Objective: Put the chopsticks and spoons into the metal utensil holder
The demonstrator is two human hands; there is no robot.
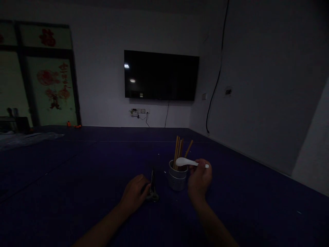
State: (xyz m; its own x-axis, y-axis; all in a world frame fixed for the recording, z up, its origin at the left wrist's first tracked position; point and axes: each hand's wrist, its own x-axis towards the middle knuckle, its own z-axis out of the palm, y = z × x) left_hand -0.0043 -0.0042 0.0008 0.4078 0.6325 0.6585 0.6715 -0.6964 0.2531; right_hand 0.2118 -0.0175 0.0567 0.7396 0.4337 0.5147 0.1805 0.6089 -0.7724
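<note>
The white spoon (pixel 186 161) is almost level by the grey cup (pixel 177 180) of sticks (pixel 176 151); the dark tool (pixel 154 197) is farther from the surface's (pixel 244 195) right edge.

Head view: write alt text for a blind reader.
The right hand, beside a grey cup of wooden sticks, holds a white spoon; the left hand holds a dark, unclear item. A television hangs on the wall behind.

Both hands (pixel 134 190) bare — wrists (pixel 199 199) and forearms (pixel 106 223) bare as well.

Chopsticks (pixel 180 150) in canister (pixel 177 180), spoon (pixel 189 162) before them, television (pixel 161 76) behind
</note>
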